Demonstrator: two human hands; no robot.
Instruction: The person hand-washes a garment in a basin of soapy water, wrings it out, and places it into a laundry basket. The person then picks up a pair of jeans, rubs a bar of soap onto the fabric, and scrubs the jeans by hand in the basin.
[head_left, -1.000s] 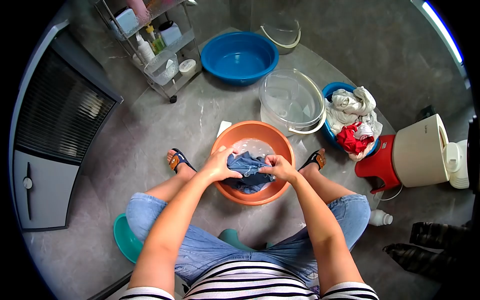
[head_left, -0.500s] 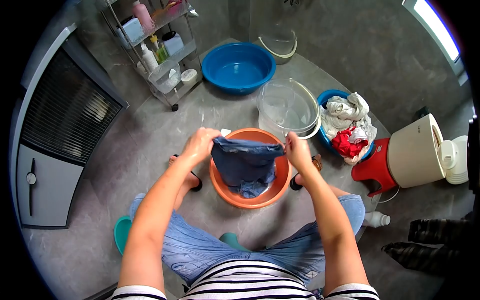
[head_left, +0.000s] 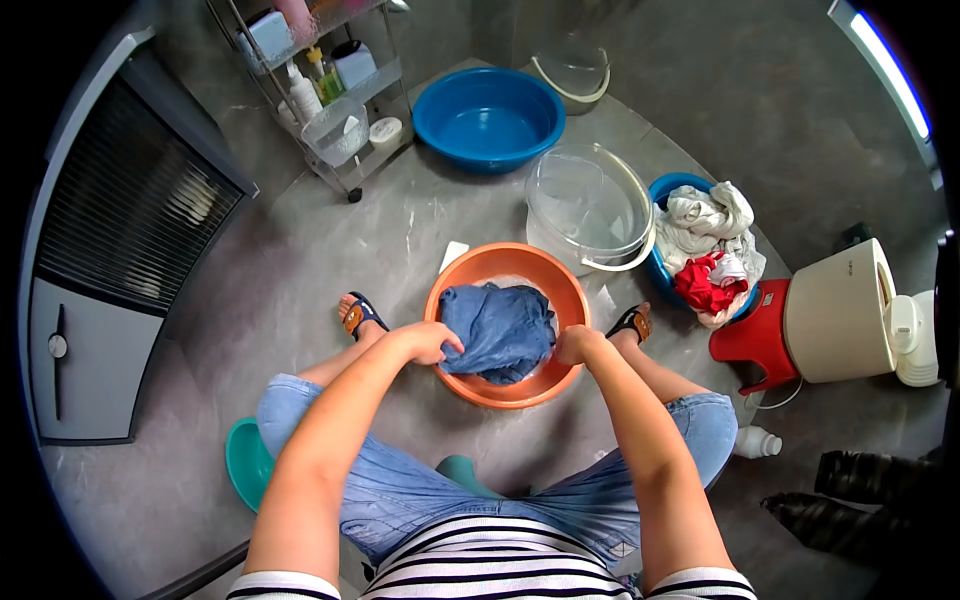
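Observation:
A wet-looking dark blue garment (head_left: 498, 325) lies bunched in the orange basin (head_left: 574, 300) on the floor between my feet. My left hand (head_left: 428, 342) is at the basin's left rim, its fingers closed on the near left edge of the cloth. Over the right rim, my right hand (head_left: 577, 343) has curled fingers at the cloth's right edge; its fingertips are partly hidden. What kind of garment it is, the folds do not show.
Beyond the basin are a clear bucket (head_left: 585, 215) and a blue tub (head_left: 488, 160). Another blue basin (head_left: 662, 190) holds white and red laundry (head_left: 710, 280), beside a cream and red appliance (head_left: 835, 315). A shelf rack (head_left: 380, 85) stands back left; a white bottle (head_left: 757, 442) lies right.
Both hands have come down and toward me. The garment, held up stretched between them before, now lies crumpled inside the orange basin.

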